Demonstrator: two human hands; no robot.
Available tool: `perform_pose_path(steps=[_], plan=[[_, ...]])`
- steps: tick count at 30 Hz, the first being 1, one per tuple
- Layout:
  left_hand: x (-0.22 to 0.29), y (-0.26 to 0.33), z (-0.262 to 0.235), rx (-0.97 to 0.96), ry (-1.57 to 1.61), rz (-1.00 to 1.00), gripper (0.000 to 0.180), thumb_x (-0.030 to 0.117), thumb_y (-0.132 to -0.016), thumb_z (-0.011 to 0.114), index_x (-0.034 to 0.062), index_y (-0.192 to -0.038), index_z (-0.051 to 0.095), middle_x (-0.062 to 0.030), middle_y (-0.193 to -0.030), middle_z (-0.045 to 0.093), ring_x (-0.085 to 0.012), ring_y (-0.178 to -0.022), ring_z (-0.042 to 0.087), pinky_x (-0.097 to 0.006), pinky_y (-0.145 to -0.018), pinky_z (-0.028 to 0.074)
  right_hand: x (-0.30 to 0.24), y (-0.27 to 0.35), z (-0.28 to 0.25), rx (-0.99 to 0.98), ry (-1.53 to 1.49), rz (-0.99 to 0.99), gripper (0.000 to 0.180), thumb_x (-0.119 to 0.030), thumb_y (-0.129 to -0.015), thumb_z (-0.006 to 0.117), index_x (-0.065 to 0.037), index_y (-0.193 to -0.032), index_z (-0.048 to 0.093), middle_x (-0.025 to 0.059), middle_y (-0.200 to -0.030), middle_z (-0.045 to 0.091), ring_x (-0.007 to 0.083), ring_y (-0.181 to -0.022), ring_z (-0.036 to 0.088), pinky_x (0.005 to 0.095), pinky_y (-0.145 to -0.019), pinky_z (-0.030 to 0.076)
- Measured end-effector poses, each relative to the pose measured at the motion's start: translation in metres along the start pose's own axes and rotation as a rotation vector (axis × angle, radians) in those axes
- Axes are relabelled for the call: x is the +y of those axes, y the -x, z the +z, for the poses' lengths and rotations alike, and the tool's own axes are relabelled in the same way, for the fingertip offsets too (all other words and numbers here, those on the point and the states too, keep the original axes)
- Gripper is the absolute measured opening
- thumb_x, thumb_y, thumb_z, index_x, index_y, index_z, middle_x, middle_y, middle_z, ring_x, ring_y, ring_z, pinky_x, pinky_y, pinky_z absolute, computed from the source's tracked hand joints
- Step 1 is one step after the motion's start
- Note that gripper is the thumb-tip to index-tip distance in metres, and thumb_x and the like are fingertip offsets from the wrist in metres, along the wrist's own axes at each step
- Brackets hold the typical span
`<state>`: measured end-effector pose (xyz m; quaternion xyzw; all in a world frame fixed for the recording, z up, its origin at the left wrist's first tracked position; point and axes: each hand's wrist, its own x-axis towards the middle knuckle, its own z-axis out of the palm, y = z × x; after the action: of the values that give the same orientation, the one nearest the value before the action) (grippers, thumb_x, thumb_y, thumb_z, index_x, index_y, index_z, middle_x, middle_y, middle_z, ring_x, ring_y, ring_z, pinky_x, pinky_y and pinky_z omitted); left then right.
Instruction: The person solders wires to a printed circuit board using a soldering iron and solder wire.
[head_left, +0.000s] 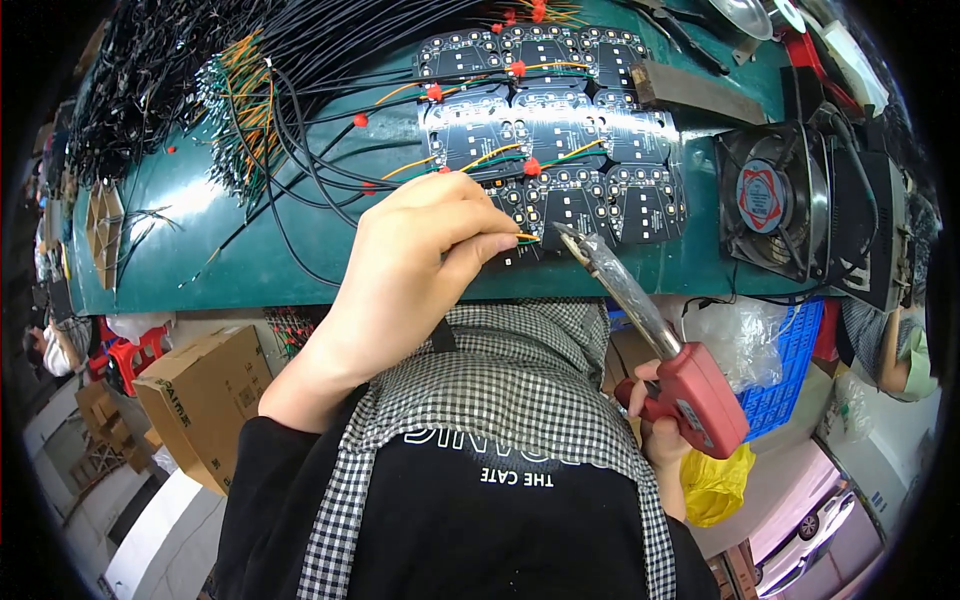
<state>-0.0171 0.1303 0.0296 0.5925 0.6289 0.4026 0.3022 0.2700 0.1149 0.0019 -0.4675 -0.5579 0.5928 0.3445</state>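
My left hand (425, 255) pinches the thin orange and green wires (526, 239) of a cable, their ends against the lower edge of the black circuit board panel (640, 205). In my right hand (662, 432) is a red soldering gun (703, 398), its fingers wrapped round the grip. The gun's metal barrel slants up and left, and its tip (562, 230) is just right of the wire ends. Whether tip and board touch, I cannot tell. Black cables with red sleeves (532, 167) and bared coloured wires run onto the boards higher up.
A bundle of black cables (330, 50) and a dark tangle of wires (130, 90) cover the left of the green table (190, 240). Right of the boards stand a metal bar (700, 95) and a square fan (775, 200). Pliers (690, 40) lie at the back.
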Motion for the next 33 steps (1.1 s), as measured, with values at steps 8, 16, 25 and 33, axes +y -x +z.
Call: perform_pose_path(steps=[8, 16, 25, 33], plan=[[0.004, -0.002, 0.012, 0.064, -0.245, 0.035, 0.012, -0.005, -0.066, 0.064, 0.0022, -0.075, 0.059, -0.0037, -0.065, 0.052, -0.0132, -0.057, 0.050, -0.024, -0.053, 0.040, 0.007, 0.004, -0.005, -0.053, 0.058, -0.022, 0.070, -0.052, -0.074, 0.066, 0.008, -0.108, 0.052, 0.0082, -0.072, 0.062, 0.0147, -0.057, 0.057, 0.0245, -0.060, 0.045], [0.004, -0.003, 0.012, 0.056, -0.278, 0.040, 0.012, -0.003, -0.066, 0.063, 0.0039, -0.072, 0.055, -0.0025, -0.062, 0.050, -0.0137, -0.055, 0.048, -0.025, -0.051, 0.039, 0.031, 0.015, -0.025, -0.130, 0.282, -0.159, 0.072, -0.045, -0.077, 0.067, 0.008, -0.118, 0.045, 0.0086, -0.077, 0.063, 0.0173, -0.062, 0.062, 0.0287, -0.066, 0.050], [0.006, -0.007, 0.012, 0.018, -0.302, 0.036, 0.011, -0.002, -0.066, 0.061, 0.0042, -0.072, 0.054, -0.0026, -0.062, 0.049, -0.0147, -0.055, 0.048, -0.026, -0.051, 0.040, 0.048, 0.022, -0.036, -0.173, 0.328, -0.205, 0.073, -0.042, -0.074, 0.070, 0.008, -0.120, 0.043, 0.0063, -0.077, 0.064, 0.0158, -0.063, 0.062, 0.0282, -0.067, 0.048], [0.012, -0.009, 0.007, -0.013, -0.336, 0.008, 0.010, -0.001, -0.067, 0.062, 0.0037, -0.073, 0.056, -0.0049, -0.063, 0.051, -0.0184, -0.058, 0.053, -0.028, -0.053, 0.043, -0.008, -0.003, -0.001, 0.045, -0.113, 0.057, 0.078, -0.059, -0.071, 0.065, 0.006, -0.111, 0.047, 0.0115, -0.097, 0.060, 0.0128, -0.062, 0.055, 0.0259, -0.058, 0.043]])
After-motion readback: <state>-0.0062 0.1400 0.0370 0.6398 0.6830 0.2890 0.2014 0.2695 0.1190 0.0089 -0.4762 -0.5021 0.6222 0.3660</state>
